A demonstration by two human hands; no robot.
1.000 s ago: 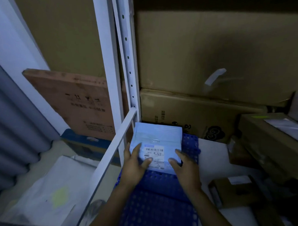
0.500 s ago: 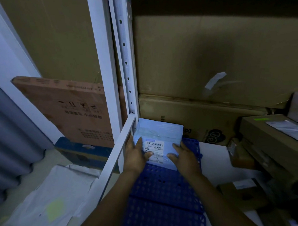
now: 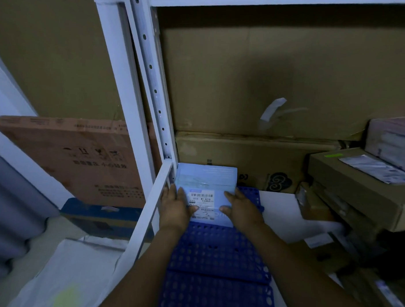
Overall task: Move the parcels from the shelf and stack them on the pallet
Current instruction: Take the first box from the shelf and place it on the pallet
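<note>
Colours and patterns, shelf corner, dim bluish light.
Parcel (image 3: 207, 176): pale blue, white label (image 3: 202, 199) with black barcode and print. Pallet (image 3: 216, 252): deep blue, regular grid of round holes. Shelf upright (image 3: 151, 78): white, single row of dark holes. Shelf board (image 3: 280, 209): plain white. Large carton (image 3: 245, 74) behind: plain tan, one pale tape strip (image 3: 273, 108). Low carton (image 3: 243, 152): tan, black swirl motif (image 3: 279, 181). Leaning carton (image 3: 59, 143) at left: reddish brown, dark printed characters. Blue box (image 3: 98, 215) beneath it: dark blue. Right-hand box (image 3: 356, 181): olive brown, small bright green sticker (image 3: 333, 155), whitish slip (image 3: 375, 168). Wall (image 3: 9, 204) at left: grey, ribbed. Sheet (image 3: 62, 263): white, yellow-green patch (image 3: 67, 295).
</note>
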